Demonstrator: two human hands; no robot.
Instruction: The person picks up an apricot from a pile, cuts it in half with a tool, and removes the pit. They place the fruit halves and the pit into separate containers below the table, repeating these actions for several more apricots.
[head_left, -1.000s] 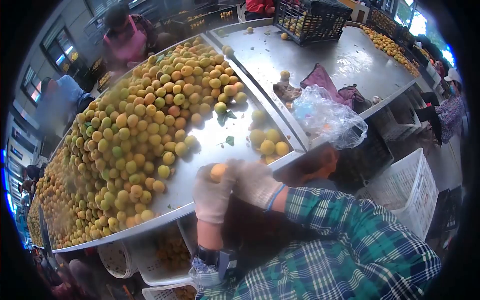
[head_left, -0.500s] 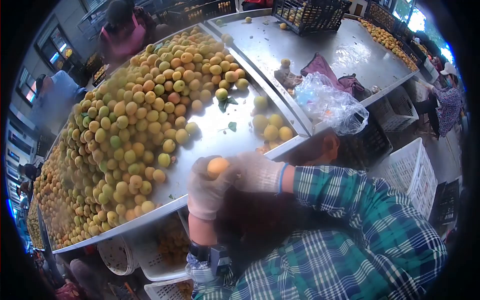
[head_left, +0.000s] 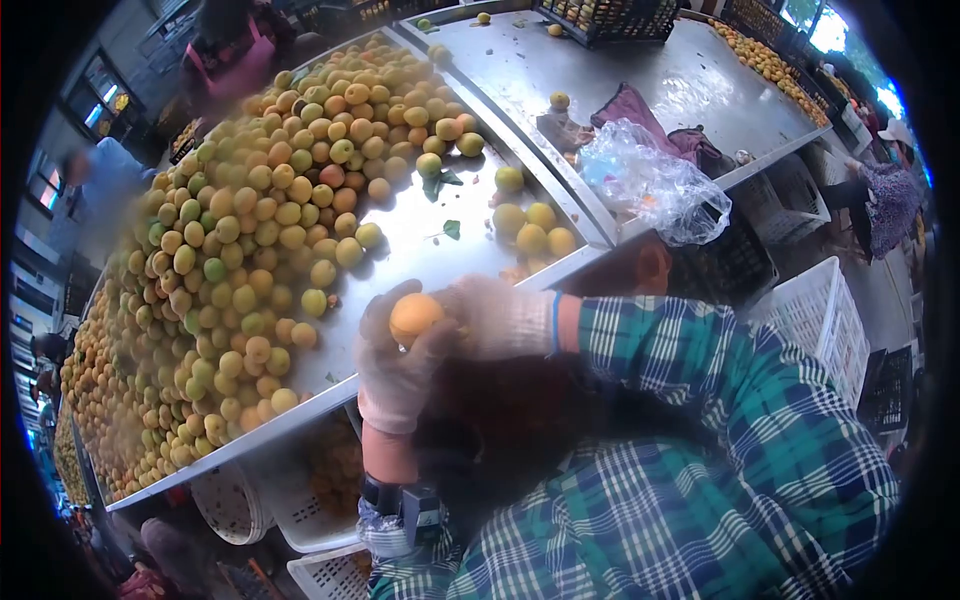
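Observation:
My left hand [head_left: 393, 365], in a pale glove, is closed round an orange apricot [head_left: 415, 315] above the near edge of the metal table [head_left: 400, 250]. My right hand [head_left: 497, 318], gloved too, comes in from the right and presses close against the left one; its fingers are partly hidden, and what they hold, if anything, I cannot make out. A large heap of apricots [head_left: 250, 240] lies to the left of both hands. Beyond the right hand, a few apricots [head_left: 532, 238] rest in the table's corner beside a leaf [head_left: 451, 229].
A clear plastic bag [head_left: 655, 190] and a dark red cloth [head_left: 640, 112] lie on the second table [head_left: 540, 75]. A black crate [head_left: 610, 20] stands at its back. White crates [head_left: 825, 320] are at the right. Other people [head_left: 885, 205] are around the tables.
Both hands have shifted slightly left and up in view, still together. More of the orange apricot shows between the fingers. The whole view has shifted a little.

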